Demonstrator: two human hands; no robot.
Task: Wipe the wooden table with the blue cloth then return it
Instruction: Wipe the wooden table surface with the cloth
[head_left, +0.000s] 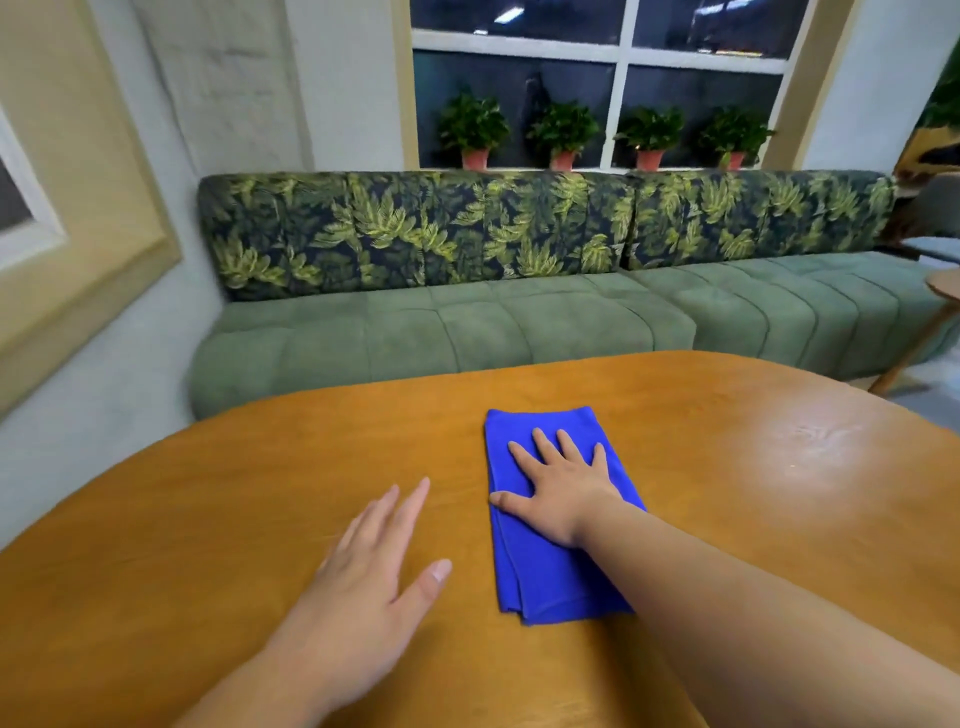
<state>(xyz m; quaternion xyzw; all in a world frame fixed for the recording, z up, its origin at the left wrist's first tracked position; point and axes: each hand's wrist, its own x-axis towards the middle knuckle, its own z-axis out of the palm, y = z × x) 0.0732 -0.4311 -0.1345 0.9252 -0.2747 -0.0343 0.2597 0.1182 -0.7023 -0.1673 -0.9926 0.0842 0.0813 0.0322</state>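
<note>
A folded blue cloth lies flat on the wooden table, near the middle. My right hand rests palm down on the far half of the cloth, fingers spread, pressing on it rather than gripping it. My right forearm covers the cloth's right edge. My left hand is over the bare wood to the left of the cloth, fingers apart and holding nothing, a short gap away from the cloth.
A green sofa with a leaf-patterned back runs along the table's far side. Several potted plants stand on the window sill behind it. Another small wooden table is at the right edge. A wall is on the left.
</note>
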